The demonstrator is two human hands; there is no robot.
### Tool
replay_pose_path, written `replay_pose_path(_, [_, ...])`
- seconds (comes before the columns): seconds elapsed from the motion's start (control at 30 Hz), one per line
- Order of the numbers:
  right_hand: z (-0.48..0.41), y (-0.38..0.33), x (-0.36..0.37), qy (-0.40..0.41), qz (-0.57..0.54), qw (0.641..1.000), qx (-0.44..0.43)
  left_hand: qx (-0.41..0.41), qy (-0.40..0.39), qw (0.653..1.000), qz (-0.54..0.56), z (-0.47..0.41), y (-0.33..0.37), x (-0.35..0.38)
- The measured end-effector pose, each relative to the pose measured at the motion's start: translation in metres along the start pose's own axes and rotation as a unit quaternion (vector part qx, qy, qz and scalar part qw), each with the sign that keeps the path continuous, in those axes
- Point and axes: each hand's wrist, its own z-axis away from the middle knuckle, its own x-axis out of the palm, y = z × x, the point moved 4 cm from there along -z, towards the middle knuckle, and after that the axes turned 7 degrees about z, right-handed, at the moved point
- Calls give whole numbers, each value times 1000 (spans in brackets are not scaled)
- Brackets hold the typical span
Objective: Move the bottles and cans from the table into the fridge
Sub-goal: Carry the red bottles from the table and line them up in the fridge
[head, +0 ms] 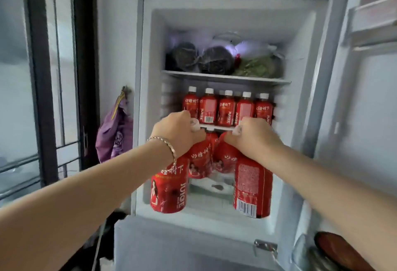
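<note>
Fridge [148, 90] open, door swung to the right. Middle shelf [217, 127] already carries a full row of red juice bottles [227, 109], white caps up, with more behind. Top shelf holds bagged vegetables [223, 60]. The surface is out of view, so what is left to bring cannot be told; judging by the stocked row, the task looks well along. Both arms reach forward at shelf height. Left hand [178, 133], bracelet on the wrist, is clenched around bottle necks, with two held bottles [169, 186] hanging below it. Right hand [255, 137] is likewise clenched on a second pair [252, 186]. All four hang in front of the lower compartment, not yet set down; placing them looks to be the step in hand.
</note>
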Motion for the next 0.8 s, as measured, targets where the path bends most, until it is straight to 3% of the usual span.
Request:
replay_pose_path(0.13, [-75, 22, -12, 109, 9, 994, -17, 10, 49, 999, 9, -76, -2, 7])
replay_pose_path(0.33, [-166, 41, 4, 148, 65, 987, 6, 17, 88, 995, -42, -160, -16, 34])
replay_pose_path(0.57, [-212, 57, 55, 152, 103, 982, 51, 84, 74, 988, -103, -207, -43, 74])
replay_pose_path(0.7, [-238, 60, 69, 129, 78, 984, 100, 70, 57, 990, -107, -233, -60, 92])
replay_pose_path(0.8, [-258, 54, 76, 84, 111, 987, 84, 55, 18, 991, -118, -257, -64, 101])
